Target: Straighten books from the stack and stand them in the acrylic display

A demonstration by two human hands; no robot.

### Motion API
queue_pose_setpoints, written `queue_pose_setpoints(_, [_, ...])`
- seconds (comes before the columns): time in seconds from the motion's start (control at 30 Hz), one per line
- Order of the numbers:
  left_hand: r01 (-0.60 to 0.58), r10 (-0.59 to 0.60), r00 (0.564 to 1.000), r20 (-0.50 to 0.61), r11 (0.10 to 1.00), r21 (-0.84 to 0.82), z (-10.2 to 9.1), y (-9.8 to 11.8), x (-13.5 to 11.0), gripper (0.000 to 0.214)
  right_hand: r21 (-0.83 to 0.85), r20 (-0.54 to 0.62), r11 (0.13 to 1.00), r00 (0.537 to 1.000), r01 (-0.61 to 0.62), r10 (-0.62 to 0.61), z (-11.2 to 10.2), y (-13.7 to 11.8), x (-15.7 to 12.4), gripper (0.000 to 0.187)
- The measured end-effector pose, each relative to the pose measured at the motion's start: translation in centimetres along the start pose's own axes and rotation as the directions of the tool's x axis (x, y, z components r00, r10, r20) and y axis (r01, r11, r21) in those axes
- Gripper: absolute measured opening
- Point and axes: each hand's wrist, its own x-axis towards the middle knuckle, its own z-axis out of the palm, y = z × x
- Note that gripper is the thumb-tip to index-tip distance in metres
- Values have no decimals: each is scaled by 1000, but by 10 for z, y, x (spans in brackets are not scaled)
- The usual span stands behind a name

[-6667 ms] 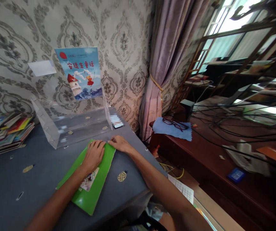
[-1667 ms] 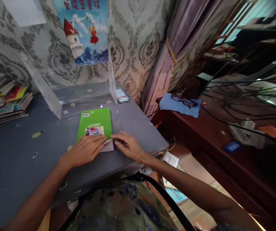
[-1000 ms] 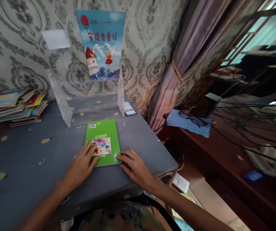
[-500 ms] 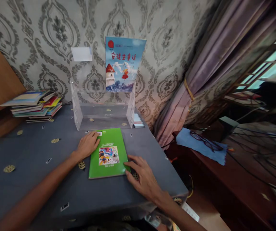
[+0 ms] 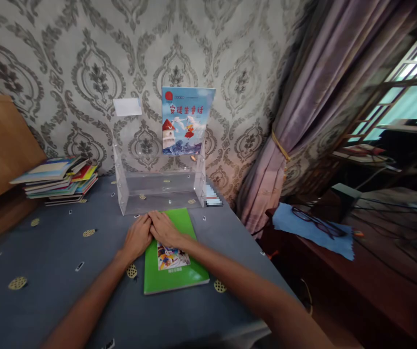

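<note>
A green book (image 5: pixel 183 278) with a coloured picture on its cover lies flat on the cloth-covered table, its printing upside down to me. My left hand (image 5: pixel 138 238) is at the book's upper left corner, fingers bent and closed over the edge. Touching it there is my right hand (image 5: pixel 165 230), which reaches across the cover with its fingers closed at the same corner. The fingertips of both hands are partly hidden. Just beyond stands a clear tiered rack (image 5: pixel 157 183), with a blue storybook (image 5: pixel 187 121) upright on its top right.
A white card (image 5: pixel 127 107) is at the rack's upper left. Several books are stacked in a pile (image 5: pixel 57 182) at the back left, beside a wooden cabinet (image 5: pixel 7 140). To the right, glasses (image 5: pixel 317 222) rest on a blue cloth (image 5: pixel 292 225) near loose cables.
My right hand has left the book's lower right corner and moved up and left to meet my left hand. The view has tilted slightly, so everything sits lower.
</note>
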Motion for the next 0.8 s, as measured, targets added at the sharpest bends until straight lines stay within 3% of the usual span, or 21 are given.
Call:
queue_pose_setpoints(0.27, [0, 2, 1000, -28, 998, 61, 6, -2, -1, 37, -47, -60, 999, 998, -11, 8, 3, 26, -15, 39])
queue_pose_setpoints(0.6, [29, -28, 999, -26, 999, 39, 4, 1, -2, 37, -76, -81, 981, 982, -176, 170, -19, 61, -48, 42])
queue_pose_setpoints(0.8, [7, -5, 998, -64, 999, 38, 6, -1, -3, 38, 0, -197, 968, 949, -250, 245, -19, 73, -58, 39])
